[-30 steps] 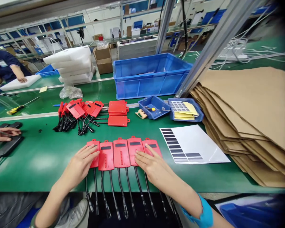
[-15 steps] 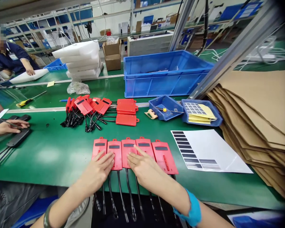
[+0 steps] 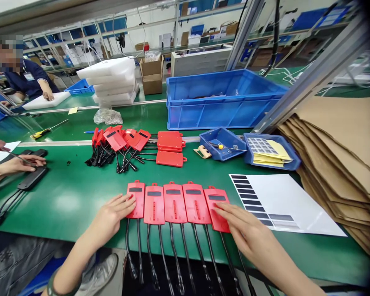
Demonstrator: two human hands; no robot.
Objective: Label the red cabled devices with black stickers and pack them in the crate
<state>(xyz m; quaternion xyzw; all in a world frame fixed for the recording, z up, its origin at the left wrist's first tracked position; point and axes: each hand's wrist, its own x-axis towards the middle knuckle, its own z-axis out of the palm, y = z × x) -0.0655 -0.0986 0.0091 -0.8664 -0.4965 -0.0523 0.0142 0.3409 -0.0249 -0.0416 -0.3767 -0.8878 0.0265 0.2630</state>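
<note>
Several flat red plastic boxes (image 3: 175, 204) lie side by side in a row on the green table, each with a dark label strip near its top. Their black cables (image 3: 173, 242) hang over the front edge. My left hand (image 3: 113, 213) rests with outstretched fingers on the leftmost red box (image 3: 137, 201). At the other end, my right hand (image 3: 245, 226) lies with straight fingers across the rightmost red box (image 3: 216, 196), covering part of its front. Neither hand grips anything. Beside the right hand is a white sheet of black labels (image 3: 283, 197).
Behind the row lies a heap of red boxes (image 3: 115, 140) with cables, near small blue bins (image 3: 223, 142) and a large blue crate (image 3: 216, 111). Cardboard sheets (image 3: 342, 139) are stacked right. At left, another person's hand (image 3: 20, 164) is at a black device (image 3: 33, 177).
My hands have moved apart: the left from the second box to the leftmost, the right from the middle to the rightmost. The view has shifted slightly left, and the middle boxes are now uncovered.
</note>
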